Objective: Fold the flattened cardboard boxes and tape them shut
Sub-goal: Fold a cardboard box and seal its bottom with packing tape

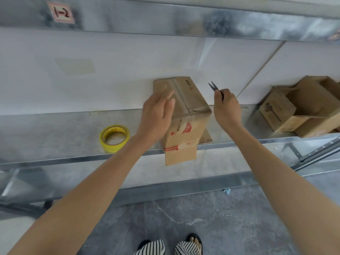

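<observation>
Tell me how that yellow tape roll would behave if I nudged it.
The tape roll lies flat on the metal shelf, so it would probably slide rather than roll. Mostly an open ring, it is likely light.

Cardboard box [184,107]: tan-brown, with a red printed block and red lettering on the near face and a red striped band lower down.
Tape roll [114,138]: yellow, brown inner core.
Snips [214,87]: black.
Shelf [55,133]: grey metal, mottled.
Wall [110,80]: white.
Label [60,12]: pink border, pale ground, black handwritten mark.
Open boxes [279,111]: tan-brown, dark brown printed emblem.
Floor [202,221]: dark grey, white veining.
Trousers [152,248]: black-and-white stripes.
Scrap [227,190]: light blue.
</observation>
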`<state>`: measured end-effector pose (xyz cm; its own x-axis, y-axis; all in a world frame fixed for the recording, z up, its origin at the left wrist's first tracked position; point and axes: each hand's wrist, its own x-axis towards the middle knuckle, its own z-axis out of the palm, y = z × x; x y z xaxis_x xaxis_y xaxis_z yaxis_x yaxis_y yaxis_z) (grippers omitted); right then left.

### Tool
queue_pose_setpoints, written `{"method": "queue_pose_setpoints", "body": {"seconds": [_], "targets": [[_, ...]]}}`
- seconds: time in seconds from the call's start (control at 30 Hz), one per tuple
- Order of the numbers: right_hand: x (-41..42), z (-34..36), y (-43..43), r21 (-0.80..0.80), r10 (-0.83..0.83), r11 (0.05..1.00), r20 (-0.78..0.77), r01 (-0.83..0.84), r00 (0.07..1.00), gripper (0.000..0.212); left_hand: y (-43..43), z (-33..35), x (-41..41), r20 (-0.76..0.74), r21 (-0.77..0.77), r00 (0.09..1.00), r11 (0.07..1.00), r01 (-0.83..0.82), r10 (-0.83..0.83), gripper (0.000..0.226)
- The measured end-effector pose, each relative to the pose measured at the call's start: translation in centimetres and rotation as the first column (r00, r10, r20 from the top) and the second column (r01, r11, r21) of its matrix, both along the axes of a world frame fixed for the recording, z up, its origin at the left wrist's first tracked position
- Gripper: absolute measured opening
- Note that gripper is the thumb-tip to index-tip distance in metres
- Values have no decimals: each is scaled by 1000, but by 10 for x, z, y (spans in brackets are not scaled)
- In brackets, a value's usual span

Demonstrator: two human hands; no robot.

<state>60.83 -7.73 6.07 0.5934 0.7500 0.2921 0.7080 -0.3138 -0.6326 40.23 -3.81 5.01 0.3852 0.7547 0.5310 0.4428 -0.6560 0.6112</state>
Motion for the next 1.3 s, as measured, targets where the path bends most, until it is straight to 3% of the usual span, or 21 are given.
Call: {"method": "queue_pose_setpoints", "body": {"seconds": [0.13,0.2,0.57,0.77,0.87,0.93,1.0,1.07,1.2,1.3], "targets": [[33,-22,3,-97,49,994,14,-47,999,39,4,-12,27,-339,139,940,990,18,31,53],[44,-32,5,-137,85,987,10,-83,996,38,11,-22,28,-418,247,904,969,14,94,57],[103,-125,17,-459,233,858,-54,-231,971,32,11,-30,31,-492,475,818,879,-34,297,62],[106,-138,14,-528,345,831,243,-175,907,34,-2,-20,32,-616,416,698,903,-105,365,75],[95,-118,21,-467,334,854,152,-231,930,38,-11,-16,39,-441,253,820,927,-277,365,71],[79,-89,26,-213,343,914,-45,-345,938,39,-19,-15,47,-177,1,910,924,-382,376,63],[58,-50,24,114,423,906,-224,-407,878,38,-22,-17,56,1,-116,892,886,-450,453,51],[36,-20,18,275,550,830,-258,-485,794,42,-18,-19,62,76,-148,855,854,-499,513,49],[9,-22,24,63,717,697,-63,-714,694,59,-11,-30,65,83,-55,823,827,-559,562,54],[6,-47,34,-4,701,707,144,-708,699,71,-11,-39,66,96,89,815,811,-579,571,48]]}}
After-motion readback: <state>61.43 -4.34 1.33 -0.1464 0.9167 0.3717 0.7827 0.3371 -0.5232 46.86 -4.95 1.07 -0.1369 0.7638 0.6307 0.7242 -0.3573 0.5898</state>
